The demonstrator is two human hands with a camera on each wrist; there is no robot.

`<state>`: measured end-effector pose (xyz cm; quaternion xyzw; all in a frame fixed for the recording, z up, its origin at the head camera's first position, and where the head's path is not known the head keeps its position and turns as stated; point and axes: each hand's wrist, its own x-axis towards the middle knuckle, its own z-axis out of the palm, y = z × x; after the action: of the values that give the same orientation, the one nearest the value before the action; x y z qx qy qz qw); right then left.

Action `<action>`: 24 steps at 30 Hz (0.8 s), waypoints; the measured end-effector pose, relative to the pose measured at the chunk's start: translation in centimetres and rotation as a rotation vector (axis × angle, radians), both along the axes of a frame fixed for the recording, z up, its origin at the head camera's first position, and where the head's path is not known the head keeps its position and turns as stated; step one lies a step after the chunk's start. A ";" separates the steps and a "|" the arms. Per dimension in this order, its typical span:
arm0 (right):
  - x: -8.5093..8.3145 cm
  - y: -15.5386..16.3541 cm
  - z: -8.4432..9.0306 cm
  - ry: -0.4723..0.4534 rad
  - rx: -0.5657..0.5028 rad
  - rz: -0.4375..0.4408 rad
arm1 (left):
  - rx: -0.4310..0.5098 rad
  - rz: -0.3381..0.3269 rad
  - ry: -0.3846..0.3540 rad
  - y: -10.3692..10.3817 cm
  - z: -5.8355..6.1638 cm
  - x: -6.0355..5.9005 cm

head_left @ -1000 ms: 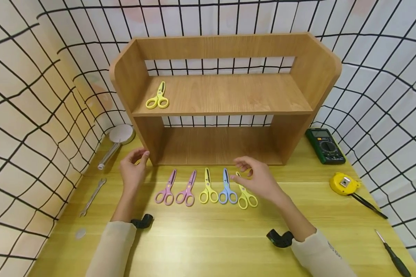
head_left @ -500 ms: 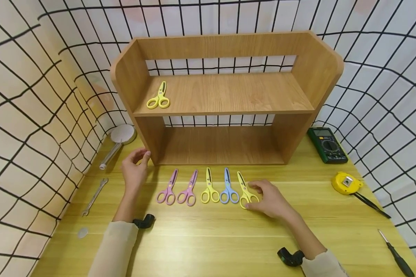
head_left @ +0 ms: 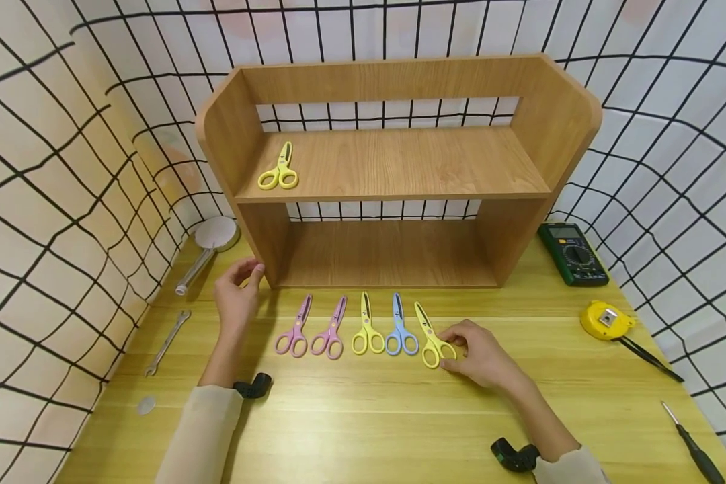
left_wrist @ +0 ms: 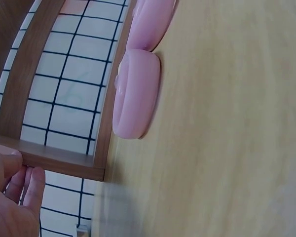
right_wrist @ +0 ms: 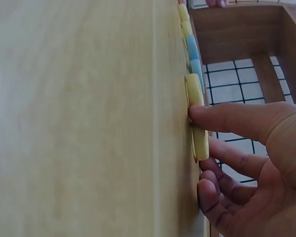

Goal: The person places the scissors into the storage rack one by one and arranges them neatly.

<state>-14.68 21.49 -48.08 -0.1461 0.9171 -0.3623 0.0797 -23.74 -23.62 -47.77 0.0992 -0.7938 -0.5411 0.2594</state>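
In a row on the table lie two pink scissors point(head_left: 292, 335) point(head_left: 328, 336), yellow scissors point(head_left: 367, 333) and blue scissors point(head_left: 401, 336). At the row's right end, another pair of yellow scissors point(head_left: 426, 324) lies slightly tilted. My right hand point(head_left: 480, 353) pinches its right handle loop between thumb and fingers; the right wrist view shows the thumb point(right_wrist: 232, 118) on the handle. My left hand point(head_left: 236, 292) rests its fingertips against the front left edge of the wooden shelf point(head_left: 393, 165), fingers loosely bent. One more pair of yellow scissors point(head_left: 279, 169) sits on the upper board's left side.
On the left are a round white-topped object with a handle point(head_left: 216, 234), a wrench point(head_left: 168, 343) and a small disc point(head_left: 146, 405). At right are a multimeter point(head_left: 573, 255), yellow tape measure point(head_left: 605, 321) and screwdriver point(head_left: 692, 444). Gridded cloth surrounds the table.
My right hand has come down from above the rightmost yellow scissors to their handle, and the scissors have shifted slightly right and toward me. My left hand has stayed at the shelf.
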 end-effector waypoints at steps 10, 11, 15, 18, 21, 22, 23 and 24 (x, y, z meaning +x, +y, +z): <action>0.1 -0.3 0.9 -0.128 -0.148 -0.106 | -0.020 0.006 0.007 0.1 0.1 0.1; 0.2 -0.4 1.1 -0.138 -0.169 -0.112 | -0.023 0.008 0.005 0.1 0.1 0.1; 0.4 -1.0 3.3 -0.148 -0.241 -0.116 | -0.014 0.009 0.000 0.1 0.0 0.1; 0.2 -1.7 6.4 -0.125 -0.319 -0.089 | -0.013 0.008 0.005 0.1 0.0 0.1; -0.2 -2.5 10.1 -0.066 -0.407 -0.048 | -0.019 0.007 0.009 0.1 0.1 0.1; -0.4 -2.9 11.3 -0.040 -0.436 -0.037 | -0.020 0.007 0.009 0.1 0.1 0.1; -0.7 -3.3 12.4 -0.011 -0.456 -0.027 | -0.020 0.006 0.009 0.1 0.1 0.1; -1.1 -3.8 13.5 0.023 -0.472 -0.018 | -0.019 0.007 0.009 0.1 0.1 0.0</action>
<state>-15.73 17.74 -34.55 -0.1564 0.8089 -0.5659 0.0295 -23.69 -23.54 -47.63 0.0969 -0.7972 -0.5333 0.2658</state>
